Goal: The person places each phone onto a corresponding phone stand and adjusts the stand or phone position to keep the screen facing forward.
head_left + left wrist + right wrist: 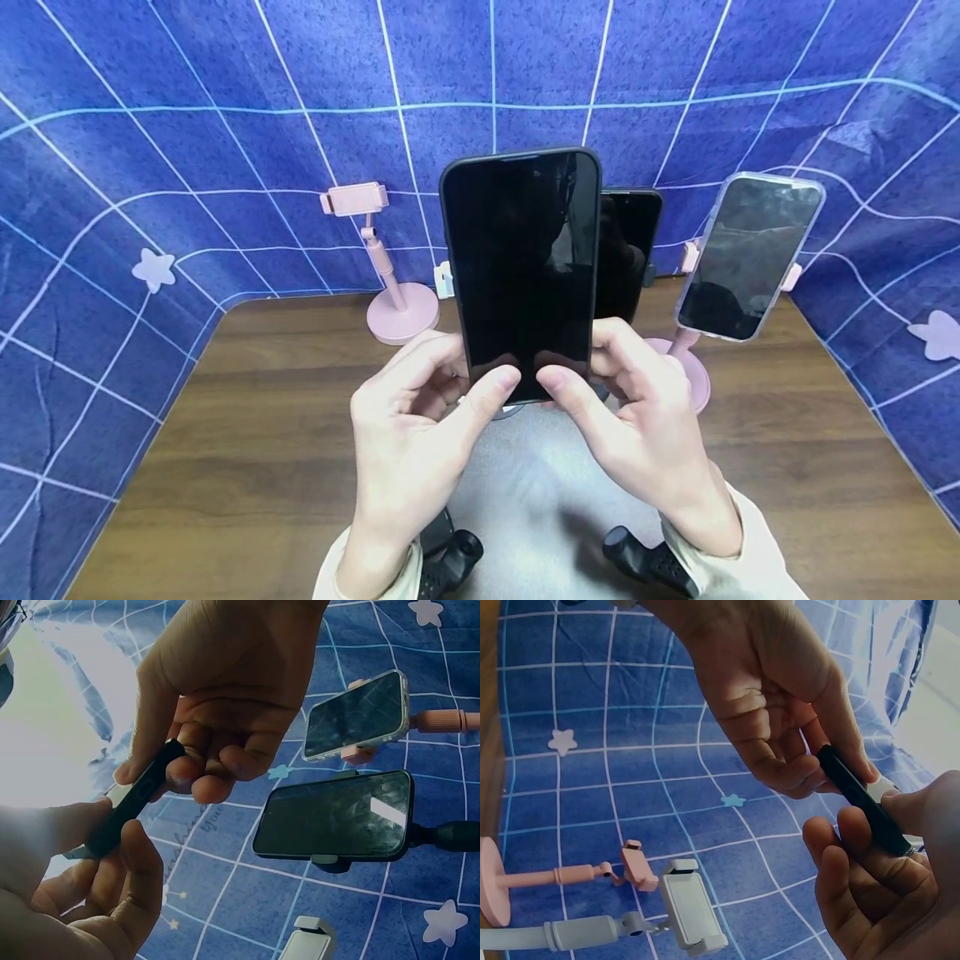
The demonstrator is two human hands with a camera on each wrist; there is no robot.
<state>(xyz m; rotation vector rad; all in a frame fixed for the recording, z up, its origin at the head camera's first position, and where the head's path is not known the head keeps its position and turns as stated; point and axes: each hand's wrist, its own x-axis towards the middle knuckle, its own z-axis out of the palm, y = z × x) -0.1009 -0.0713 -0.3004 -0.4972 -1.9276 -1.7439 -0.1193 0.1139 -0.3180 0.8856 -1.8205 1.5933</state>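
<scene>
Upright between both hands is a smartphone (525, 267) with a dark screen and a black edge. My left hand (408, 433) grips its lower left side, thumb over the front and fingers behind. My right hand (641, 417) grips the lower right side in the same way, its thumb near the other on the screen. Both wrist views show the phone (135, 799) from its edge, pinched between thumbs and fingers. Partly hidden behind it in the head view, a second black phone (630, 242) sits clamped in a black stand.
A pink stand (386, 267) with no phone stands at the left; a white phone holder (694, 907) is near it. At the right, a pink stand (693, 375) bears a phone in a clear case (750, 258). Blue gridded cloth (300, 67) hangs behind the wooden table (247, 433).
</scene>
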